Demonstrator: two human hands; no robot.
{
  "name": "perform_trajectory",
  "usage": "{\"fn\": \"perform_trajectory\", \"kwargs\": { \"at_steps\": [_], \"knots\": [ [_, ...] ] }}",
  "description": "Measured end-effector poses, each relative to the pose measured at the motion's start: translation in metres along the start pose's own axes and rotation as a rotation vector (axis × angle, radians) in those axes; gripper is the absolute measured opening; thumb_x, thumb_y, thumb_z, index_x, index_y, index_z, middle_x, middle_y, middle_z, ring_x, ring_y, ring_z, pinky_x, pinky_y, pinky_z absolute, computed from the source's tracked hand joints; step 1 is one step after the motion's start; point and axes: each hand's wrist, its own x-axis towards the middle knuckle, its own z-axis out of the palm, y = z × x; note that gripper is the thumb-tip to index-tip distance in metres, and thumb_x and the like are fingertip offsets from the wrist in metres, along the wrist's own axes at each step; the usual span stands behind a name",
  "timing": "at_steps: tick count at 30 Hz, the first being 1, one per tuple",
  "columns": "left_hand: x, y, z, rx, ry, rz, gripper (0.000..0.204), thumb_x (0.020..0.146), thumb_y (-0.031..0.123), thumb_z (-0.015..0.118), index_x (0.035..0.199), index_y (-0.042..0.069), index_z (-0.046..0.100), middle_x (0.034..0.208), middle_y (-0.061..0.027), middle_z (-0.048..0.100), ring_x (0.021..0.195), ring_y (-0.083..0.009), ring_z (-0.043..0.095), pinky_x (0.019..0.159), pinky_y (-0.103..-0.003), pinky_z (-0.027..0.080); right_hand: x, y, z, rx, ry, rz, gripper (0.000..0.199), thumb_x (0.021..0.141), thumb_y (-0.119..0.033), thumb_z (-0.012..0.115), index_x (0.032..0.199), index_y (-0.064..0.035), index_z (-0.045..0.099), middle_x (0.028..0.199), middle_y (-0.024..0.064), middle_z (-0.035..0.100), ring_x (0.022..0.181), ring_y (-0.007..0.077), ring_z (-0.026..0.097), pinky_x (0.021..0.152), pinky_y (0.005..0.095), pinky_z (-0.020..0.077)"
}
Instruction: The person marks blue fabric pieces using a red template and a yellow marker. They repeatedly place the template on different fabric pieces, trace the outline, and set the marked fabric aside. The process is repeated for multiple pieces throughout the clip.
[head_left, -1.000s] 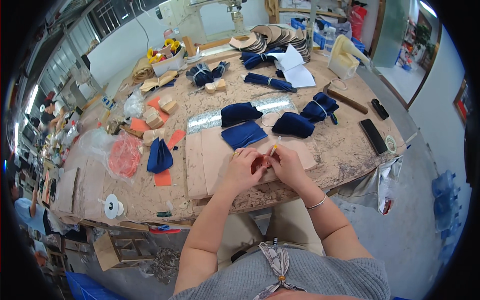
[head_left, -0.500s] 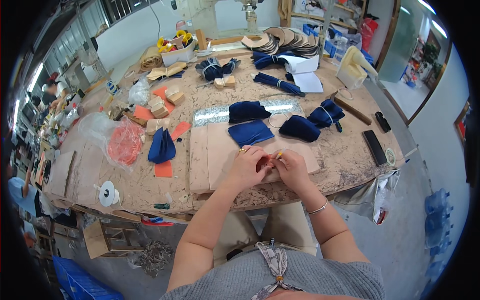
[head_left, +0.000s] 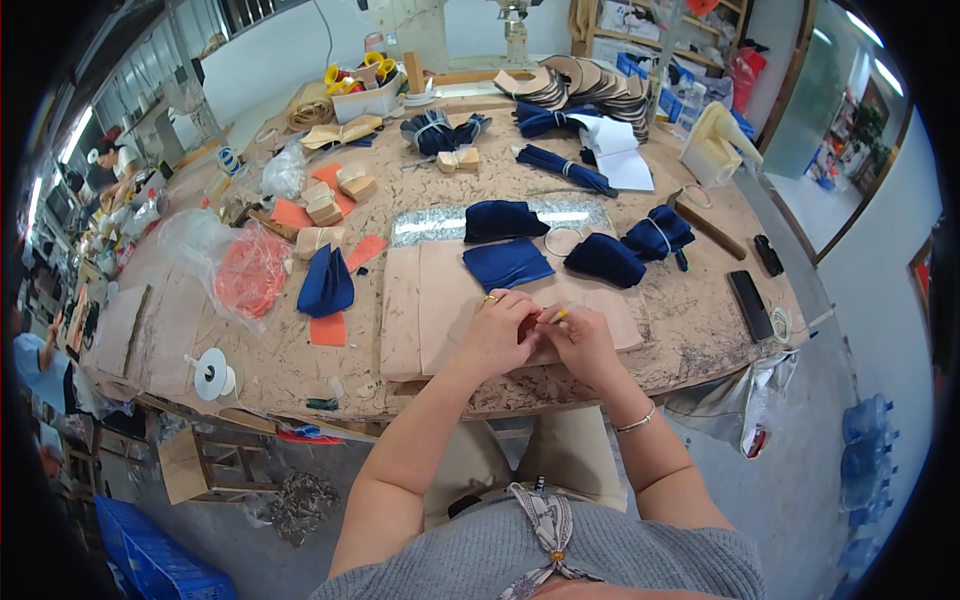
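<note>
Over tan leather sheet point(head_left: 420, 310): both hands point(head_left: 497, 335) point(head_left: 583, 343) pinch small yellow-tipped piece point(head_left: 560, 315), orientation unclear.

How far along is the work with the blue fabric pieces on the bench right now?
Looks done: several tied navy bundles lie along the far side of the bench. In hand: the left hand and right hand meet over the pale board, the right pinching a small yellowish item; too small to identify. Seemingly left: loose navy pieces and, unbound.

Left hand point(head_left: 497, 335) and right hand point(head_left: 583, 343) drawn slightly closer together over the tan leather sheet point(head_left: 430, 300) than a second ago, fingertips now meeting around a small yellow-tipped object point(head_left: 560, 315).
</note>
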Motion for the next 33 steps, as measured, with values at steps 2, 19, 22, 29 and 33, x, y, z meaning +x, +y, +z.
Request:
{"fn": "perform_trajectory", "kwargs": {
  "at_steps": [2, 19, 22, 29, 33],
  "knots": [
    [0.001, -0.005, 0.002, 0.002, 0.027, 0.023, 0.037, 0.069, 0.010, 0.077, 0.103, 0.006, 0.064, 0.110, -0.0082, 0.063, 0.107, -0.0308, 0.055, 0.093, -0.042, 0.045, 0.001, 0.000, -0.003, 0.065, -0.006, 0.059, 0.008, 0.085, -0.004, 0.070, 0.092, -0.0034, 0.066, 0.080, 0.0115, 0.068, 0.068, 0.0226, 0.067, 0.063, 0.0329, 0.0524],
    [-0.004, -0.010, -0.009, -0.406, 0.431, -0.085, 0.050, 0.073, 0.004, 0.077, 0.120, 0.003, 0.060, 0.109, -0.0108, 0.057, 0.101, -0.0234, 0.060, 0.086, -0.033, 0.052, 0.002, 0.025, -0.002, -0.044, -0.009, -0.060, 0.033, 0.082, -0.017, 0.076, 0.111, -0.0030, 0.067, 0.110, 0.0145, 0.065, 0.100, 0.0315, 0.061, 0.087, 0.0376, 0.0504],
    [-0.007, -0.017, -0.014, -0.736, 0.571, -0.241, 0.040, 0.085, 0.004, 0.070, 0.124, 0.002, 0.058, 0.111, -0.0054, 0.059, 0.094, -0.0118, 0.059, 0.082, -0.027, 0.051, 0.009, 0.025, 0.002, -0.200, -0.114, -0.115, 0.040, 0.077, -0.018, 0.079, 0.114, -0.0064, 0.067, 0.111, 0.0131, 0.063, 0.104, 0.0329, 0.058, 0.092, 0.0400, 0.0485],
    [-0.007, -0.045, -0.032, -1.370, 0.845, -0.339, 0.033, 0.098, 0.022, 0.061, 0.126, 0.006, 0.055, 0.114, -0.0043, 0.060, 0.086, -0.0118, 0.061, 0.077, -0.030, 0.052, 0.040, 0.034, 0.004, -0.343, -0.269, -0.295, 0.028, 0.076, -0.014, 0.077, 0.102, -0.0108, 0.072, 0.096, 0.0073, 0.063, 0.095, 0.0310, 0.056, 0.089, 0.0408, 0.0479],
    [-0.011, -0.049, -0.040, -1.500, 0.909, -0.466, 0.040, 0.097, 0.033, 0.061, 0.128, 0.009, 0.054, 0.116, -0.0034, 0.059, 0.090, -0.0134, 0.059, 0.079, -0.031, 0.050, 0.050, 0.010, -0.029, -0.303, 0.062, -0.431, 0.022, 0.072, -0.001, 0.069, 0.090, -0.0124, 0.072, 0.084, 0.0040, 0.063, 0.088, 0.0276, 0.057, 0.082, 0.0392, 0.0475]
  ]
}}
